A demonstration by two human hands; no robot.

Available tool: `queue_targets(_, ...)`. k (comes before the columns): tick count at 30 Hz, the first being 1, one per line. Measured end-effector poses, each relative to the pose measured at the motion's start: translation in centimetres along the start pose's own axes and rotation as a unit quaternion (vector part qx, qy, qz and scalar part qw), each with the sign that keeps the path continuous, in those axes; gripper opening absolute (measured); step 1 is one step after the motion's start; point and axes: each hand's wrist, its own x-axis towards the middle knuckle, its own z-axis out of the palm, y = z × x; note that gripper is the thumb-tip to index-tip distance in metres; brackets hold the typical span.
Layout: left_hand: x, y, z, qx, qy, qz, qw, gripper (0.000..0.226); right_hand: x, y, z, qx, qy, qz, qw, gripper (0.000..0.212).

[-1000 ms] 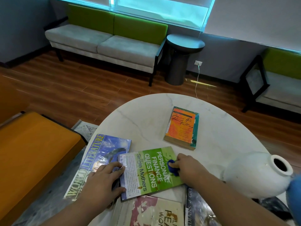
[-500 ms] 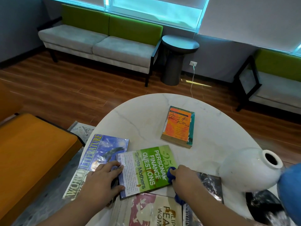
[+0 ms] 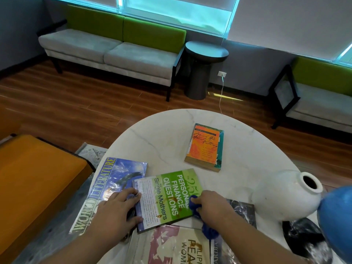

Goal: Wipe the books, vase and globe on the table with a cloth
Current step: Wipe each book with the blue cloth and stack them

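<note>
A green finance book (image 3: 167, 199) lies on the round white marble table (image 3: 162, 138). My left hand (image 3: 116, 210) rests on the book's left edge with its fingers spread, pinning it down. Gripping a bunched blue cloth (image 3: 195, 204), my right hand (image 3: 211, 206) presses it on the book's right edge. Under the green book lies a blue World Literature book (image 3: 102, 187). An orange book (image 3: 204, 147) sits further back. A white vase (image 3: 287, 197) stands at the right, with the blue globe (image 3: 337, 216) at the frame's right edge.
More books lie at the table's near edge: a pink-and-cream one (image 3: 177, 246) and a dark one (image 3: 242, 210). An orange seat (image 3: 34, 178) is at the left. A green-and-grey sofa (image 3: 112, 48), a dark side table (image 3: 203, 67) and another sofa (image 3: 322, 92) stand beyond.
My right hand with the cloth has slid from the middle of the green book's cover toward its right edge. My left hand has stayed on the book's left edge.
</note>
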Motion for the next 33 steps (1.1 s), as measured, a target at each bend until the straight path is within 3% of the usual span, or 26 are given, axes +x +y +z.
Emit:
queue_targets(4, -0.1, 0.2, 0.0, 0.005, -0.008, -0.002, 1.000, 0.083, -0.3, -0.5, 0.1, -0.070, -0.039, -0.005, 0.997, 0.035)
queue_targets(9, -0.2, 0.2, -0.2, -0.002, -0.023, 0.000, 1.000, 0.080, 0.1, -0.1, 0.0, -0.086, -0.008, -0.024, 0.996, 0.041)
queue_targets(14, -0.3, 0.3, -0.3, -0.008, -0.016, -0.001, 1.000, 0.078, 0.2, -1.4, 0.1, -0.111, -0.037, -0.055, 0.992, 0.024)
queue_targets(18, -0.2, 0.4, -0.4, -0.003, -0.013, 0.004, 1.000, 0.079, 0.2, -0.7, -0.6, -0.099, 0.030, -0.050, 0.993, 0.038)
queue_targets(22, -0.3, 0.3, -0.1, 0.008, -0.021, -0.001, 1.000, 0.079, -0.1, -0.9, 0.0, -0.168, 0.021, -0.077, 0.983, 0.035)
queue_targets(25, -0.2, -0.3, 0.3, 0.008, -0.004, -0.001, 1.000, 0.077, 0.2, -0.9, 0.1, -0.170, 0.024, -0.116, 0.978, 0.044)
queue_targets(27, -0.2, -0.1, 0.2, 0.009, -0.013, 0.003, 1.000, 0.076, 0.2, -0.5, -0.4, -0.157, 0.031, -0.098, 0.982, 0.051)
queue_targets(30, -0.2, 0.1, 0.1, 0.010, -0.009, 0.014, 1.000, 0.075, 0.0, -0.9, -0.6, -0.176, 0.030, -0.075, 0.981, 0.044)
queue_targets(33, -0.2, -0.2, 0.2, 0.015, -0.014, -0.002, 1.000, 0.072, -0.1, -1.7, -0.3, -0.178, 0.015, -0.123, 0.976, 0.042)
